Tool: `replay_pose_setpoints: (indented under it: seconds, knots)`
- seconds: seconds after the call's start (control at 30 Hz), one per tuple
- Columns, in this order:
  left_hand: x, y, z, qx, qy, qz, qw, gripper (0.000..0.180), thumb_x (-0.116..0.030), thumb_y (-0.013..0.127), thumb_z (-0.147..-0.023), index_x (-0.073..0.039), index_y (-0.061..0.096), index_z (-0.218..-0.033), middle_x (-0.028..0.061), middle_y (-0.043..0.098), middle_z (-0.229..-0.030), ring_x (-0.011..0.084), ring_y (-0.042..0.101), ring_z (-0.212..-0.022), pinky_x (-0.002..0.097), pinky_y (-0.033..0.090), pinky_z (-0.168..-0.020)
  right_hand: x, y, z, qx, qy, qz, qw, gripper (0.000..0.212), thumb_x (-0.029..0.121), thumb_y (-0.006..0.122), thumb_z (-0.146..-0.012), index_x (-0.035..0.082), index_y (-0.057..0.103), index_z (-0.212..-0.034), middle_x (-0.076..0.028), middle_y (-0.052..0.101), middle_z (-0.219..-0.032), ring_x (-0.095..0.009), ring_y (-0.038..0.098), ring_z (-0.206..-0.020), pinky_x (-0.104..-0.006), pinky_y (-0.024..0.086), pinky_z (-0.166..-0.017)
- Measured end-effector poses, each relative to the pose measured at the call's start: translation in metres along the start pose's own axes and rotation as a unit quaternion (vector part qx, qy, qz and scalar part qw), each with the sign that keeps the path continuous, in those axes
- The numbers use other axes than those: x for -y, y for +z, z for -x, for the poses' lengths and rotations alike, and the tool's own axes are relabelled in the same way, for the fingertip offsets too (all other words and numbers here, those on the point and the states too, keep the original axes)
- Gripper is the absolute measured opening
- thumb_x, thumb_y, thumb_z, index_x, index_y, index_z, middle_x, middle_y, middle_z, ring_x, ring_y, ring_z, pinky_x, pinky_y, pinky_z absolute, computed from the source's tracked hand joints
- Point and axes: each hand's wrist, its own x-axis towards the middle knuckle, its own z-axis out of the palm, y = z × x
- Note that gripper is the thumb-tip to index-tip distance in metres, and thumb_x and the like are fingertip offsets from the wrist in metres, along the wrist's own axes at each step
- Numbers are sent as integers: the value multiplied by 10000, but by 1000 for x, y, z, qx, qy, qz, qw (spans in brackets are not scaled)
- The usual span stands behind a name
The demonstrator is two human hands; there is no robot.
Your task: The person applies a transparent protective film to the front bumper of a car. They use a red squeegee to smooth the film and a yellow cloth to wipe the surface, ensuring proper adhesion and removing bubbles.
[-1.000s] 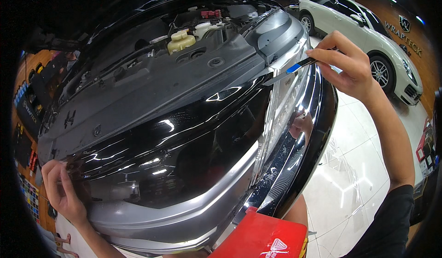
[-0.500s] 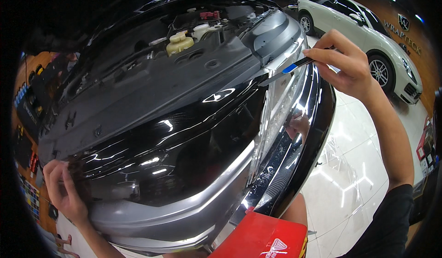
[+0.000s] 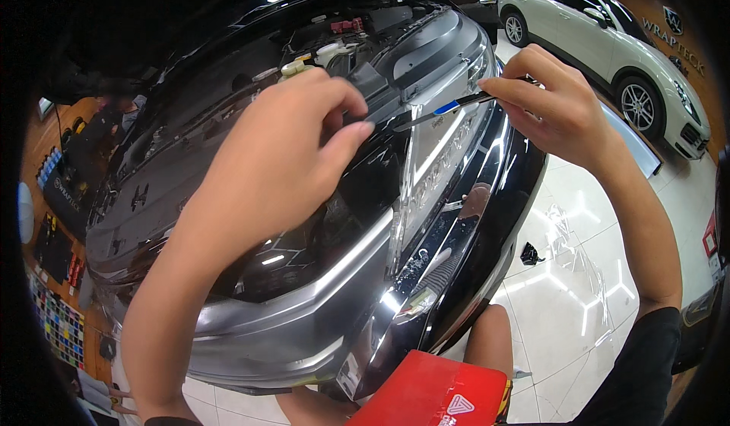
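Observation:
My right hand (image 3: pixel 559 107) pinches a slim snap-off knife (image 3: pixel 447 108), dark with a blue part. Its thin grey blade points left, its tip by the upper inner end of the headlight (image 3: pixel 433 160). Close to that tip is my left hand (image 3: pixel 304 133), its curled thumb and index finger drawn nearly together. Whether something thin lies between them is hard to see. Below the left hand stretches the glossy black front panel (image 3: pixel 304 262) of a car, above a silver-grey bumper trim (image 3: pixel 266 323). The left hand and forearm hide part of the panel and engine bay.
A red pouch (image 3: pixel 426 392) hangs at my waist, below the bumper. The engine bay (image 3: pixel 228 114) lies open beyond the panel. A white car (image 3: pixel 601 42) stands at the back right. Clear film scraps (image 3: pixel 566 247) and a black crumpled piece (image 3: pixel 531 254) lie on the tiled floor.
My left hand has left the panel's far left end and come right, near the knife tip. The right hand and knife have shifted slightly left in the picture. The whole view has moved a little.

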Motion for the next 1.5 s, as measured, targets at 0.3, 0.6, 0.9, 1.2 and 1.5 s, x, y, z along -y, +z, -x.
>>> replay_pose_setpoints:
  seconds: [0.3, 0.6, 0.9, 1.2, 1.5]
  knots:
    - [-23, -1, -31, 112, -101, -57, 987, 242, -198, 736, -960, 44, 734, -935, 121, 655, -764, 188, 601, -718, 352, 493, -700, 1, 8, 11, -15, -2, 17, 1000, 414, -101, 810, -747, 67, 768, -1123, -85, 640, -922, -237, 652, -791, -342, 535, -642]
    - [-22, -2, -42, 148, -140, -51, 978, 304, -240, 708, -956, 54, 737, -883, 86, 607, -672, 169, 553, -634, 341, 461, -653, -4, 4, 9, -7, -24, 37, 999, 426, -86, 829, -761, 78, 781, -1151, -90, 660, -938, -227, 686, -836, -323, 569, -669]
    - [-10, 0, -38, 132, -97, -18, 986, 299, -250, 691, -966, 29, 729, -866, 24, 533, -631, 124, 484, -596, 328, 409, -598, -10, 4, 8, 8, -34, 30, 999, 412, -80, 815, -791, 79, 792, -1170, -96, 657, -934, -216, 681, -836, -308, 575, -670]
    - [-11, -2, -37, 151, -101, -27, 983, 269, -233, 676, -976, 27, 725, -925, 11, 522, -638, 117, 477, -595, 325, 398, -584, -9, 3, 6, 19, -10, 11, 1000, 391, -84, 817, -799, 73, 794, -1157, -97, 660, -945, -219, 682, -834, -305, 580, -675]
    - [-9, -1, -37, 136, -102, -11, 985, 300, -265, 692, -970, 30, 744, -963, 2, 531, -652, 109, 477, -602, 311, 405, -606, -13, 3, 7, 21, 0, 6, 1000, 361, -69, 825, -808, 69, 792, -1140, -93, 655, -949, -217, 682, -838, -304, 583, -680]
